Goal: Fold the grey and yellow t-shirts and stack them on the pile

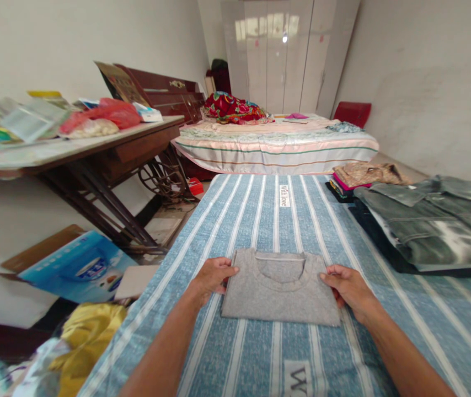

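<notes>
A grey T-shirt point(277, 300), folded into a neat rectangle with its round neckline at the far side, lies on a blue and white striped bedcover point(256, 220). My left hand point(214, 278) pinches its left edge near the shoulder, thumb on top and fingers beneath. On the opposite edge, my right hand point(347, 289) grips the shirt in the same way. Part of the fingers of both hands is hidden by the cloth or the thumbs.
Folded dark green denim clothing point(434, 220) lies at the right, beside a smaller clothes pile point(363, 173). Left stands a sewing-machine table point(95, 151) with bags on it; below are a blue box point(82, 267) and yellow cloth point(90, 336). Another bed point(277, 143) stands beyond.
</notes>
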Demonstrator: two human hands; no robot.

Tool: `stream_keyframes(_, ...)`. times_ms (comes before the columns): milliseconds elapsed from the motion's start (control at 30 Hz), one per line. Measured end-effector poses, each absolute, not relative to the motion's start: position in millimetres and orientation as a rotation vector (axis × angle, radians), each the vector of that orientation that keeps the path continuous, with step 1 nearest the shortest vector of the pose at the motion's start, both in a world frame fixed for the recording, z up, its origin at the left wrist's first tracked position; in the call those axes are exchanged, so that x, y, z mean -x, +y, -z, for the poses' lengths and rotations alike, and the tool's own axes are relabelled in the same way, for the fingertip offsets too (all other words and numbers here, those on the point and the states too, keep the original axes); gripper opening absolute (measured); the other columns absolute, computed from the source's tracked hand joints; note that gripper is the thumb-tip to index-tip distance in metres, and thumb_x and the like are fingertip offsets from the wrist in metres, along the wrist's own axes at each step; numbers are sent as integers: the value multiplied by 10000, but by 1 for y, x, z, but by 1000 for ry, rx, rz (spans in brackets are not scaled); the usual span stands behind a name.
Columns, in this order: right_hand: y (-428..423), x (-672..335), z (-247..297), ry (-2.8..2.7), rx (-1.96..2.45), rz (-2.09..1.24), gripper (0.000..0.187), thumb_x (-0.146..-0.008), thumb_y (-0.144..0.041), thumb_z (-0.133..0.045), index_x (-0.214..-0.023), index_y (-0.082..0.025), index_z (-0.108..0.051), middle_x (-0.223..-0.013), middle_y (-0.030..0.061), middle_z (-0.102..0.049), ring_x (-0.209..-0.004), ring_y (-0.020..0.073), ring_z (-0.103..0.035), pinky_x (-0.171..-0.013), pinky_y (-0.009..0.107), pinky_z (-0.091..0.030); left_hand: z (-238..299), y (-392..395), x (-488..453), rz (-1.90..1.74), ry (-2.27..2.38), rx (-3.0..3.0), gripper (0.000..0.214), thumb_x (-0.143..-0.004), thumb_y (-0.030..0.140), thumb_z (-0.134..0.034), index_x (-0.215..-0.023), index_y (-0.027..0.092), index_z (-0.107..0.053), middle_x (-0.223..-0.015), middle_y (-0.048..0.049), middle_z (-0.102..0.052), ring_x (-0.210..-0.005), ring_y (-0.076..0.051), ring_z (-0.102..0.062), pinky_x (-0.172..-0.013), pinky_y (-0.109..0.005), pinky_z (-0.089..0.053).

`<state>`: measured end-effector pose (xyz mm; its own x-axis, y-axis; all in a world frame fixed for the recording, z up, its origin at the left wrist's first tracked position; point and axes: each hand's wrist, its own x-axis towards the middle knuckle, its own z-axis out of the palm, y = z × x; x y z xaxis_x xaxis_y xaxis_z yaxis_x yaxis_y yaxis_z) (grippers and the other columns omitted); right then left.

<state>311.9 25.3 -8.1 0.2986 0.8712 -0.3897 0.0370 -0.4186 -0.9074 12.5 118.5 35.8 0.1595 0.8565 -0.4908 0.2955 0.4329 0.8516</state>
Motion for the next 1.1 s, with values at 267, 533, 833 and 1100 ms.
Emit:
stream_keyframes(267, 26, -312, 9, -807, 1698, -1239, 253, -619, -418, -642, -688, -199, -537, -438, -67, -483, -373, 97, -449, -316, 190, -293, -32, 117, -13, -572, 1430, -1126, 321, -523, 370, -690, -739, 164, -573, -609, 17, -557, -575, -133, -506, -484, -243, -422)
stream_keyframes(533, 24, -312, 8, -819, 1702, -1231, 245, -628, -415, -641, -662, -195, -537, -431, -66, -483, -371, 95, -456, -312, 184, -295, -32, 117, -13, -582, 1428, -1120, 315, -539, 367, -681, -756, 167, -570, -613, 23, -559, -560, -121, -498, -477, -229, -409)
stream_keyframes(833, 25, -312, 14, -816, 1668, -1212, 241, -629, -409, -646, -664, -196, -539, -436, -67, -482, -368, 93, -452, -308, 184, -297, -32, 116, -14, -612, 1444, -1115, 342, -522, 380, -698, -760, 172, -568, -619, 30, -553, -581, -127, -506, -480, -228, -415)
stream_keyframes(1100, 26, -312, 13, -800, 1673, -1217, 231, -603, -384, -658, -651, -194, -535, -429, -67, -476, -365, 90, -448, -305, 176, -282, -29, 117, -13, -620, 1445, -1109, 361, -515, 383, -710, -770, 171, -566, -615, 31, -551, -570, -127, -511, -477, -235, -430)
